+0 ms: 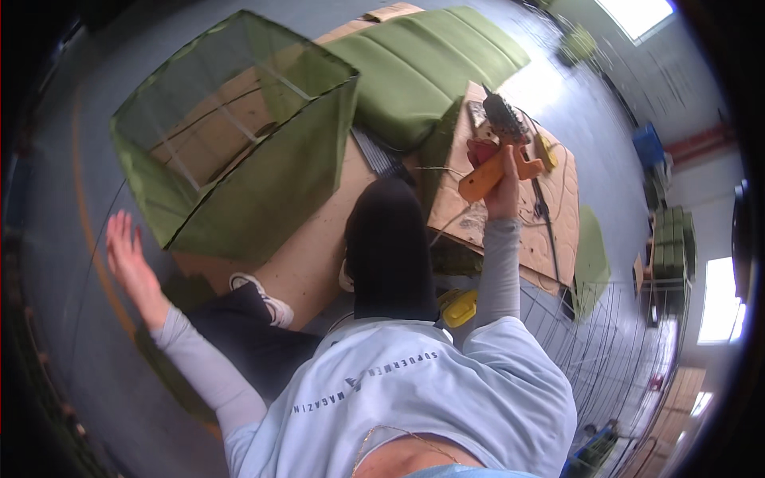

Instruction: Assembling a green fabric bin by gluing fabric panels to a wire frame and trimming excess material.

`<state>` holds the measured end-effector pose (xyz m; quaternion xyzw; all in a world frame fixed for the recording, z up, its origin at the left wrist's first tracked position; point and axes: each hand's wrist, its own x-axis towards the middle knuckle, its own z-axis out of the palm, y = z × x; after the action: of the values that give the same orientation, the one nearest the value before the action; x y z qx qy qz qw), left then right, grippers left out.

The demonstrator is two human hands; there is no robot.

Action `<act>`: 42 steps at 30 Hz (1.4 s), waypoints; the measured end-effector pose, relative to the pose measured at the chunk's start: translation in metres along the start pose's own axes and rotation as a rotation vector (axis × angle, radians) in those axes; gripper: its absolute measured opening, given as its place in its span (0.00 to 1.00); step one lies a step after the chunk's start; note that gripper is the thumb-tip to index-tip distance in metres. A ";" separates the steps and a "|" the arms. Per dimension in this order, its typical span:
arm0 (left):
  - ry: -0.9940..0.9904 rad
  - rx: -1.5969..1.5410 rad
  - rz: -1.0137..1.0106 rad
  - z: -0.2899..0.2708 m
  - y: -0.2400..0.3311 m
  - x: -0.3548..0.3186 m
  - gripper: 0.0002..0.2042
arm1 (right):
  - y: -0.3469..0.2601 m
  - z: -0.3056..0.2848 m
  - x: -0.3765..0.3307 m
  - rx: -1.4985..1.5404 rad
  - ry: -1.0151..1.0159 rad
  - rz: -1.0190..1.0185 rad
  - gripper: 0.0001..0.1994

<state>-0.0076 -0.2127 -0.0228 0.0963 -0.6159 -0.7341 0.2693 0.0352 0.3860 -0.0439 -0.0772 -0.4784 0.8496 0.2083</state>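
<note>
My right hand (504, 193) is closed round an orange-handled tool (480, 177) with a dark, grimy metal head; its exact kind is unclear. It is held above a cardboard-topped surface (558, 231). Beneath and beside the tool are a red piece (481, 150), a yellow piece (547, 151) and thin cords, partly hidden. My left hand (131, 256) is raised at the left, fingers apart and holding nothing. Near it stands a green fabric box (271, 211) with a dark-edged frame and see-through mesh on top, apart from the hand.
A large padded green panel (422, 72) lies beyond the box. Brown cardboard (307, 251) covers the floor under my feet. A yellow object (459, 308) sits by my right knee. Wire grid racks (606, 334) stand at the right, with stacked green bundles (671, 243) behind.
</note>
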 end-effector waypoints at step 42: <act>0.296 1.438 -0.774 -0.278 -0.309 -0.305 0.13 | -0.037 -0.226 0.153 -1.061 0.172 1.039 0.21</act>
<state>0.2940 -0.2631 -0.4383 0.5457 -0.8164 -0.1819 -0.0512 -0.0173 0.6447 -0.1218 -0.4496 -0.7080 0.4846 -0.2483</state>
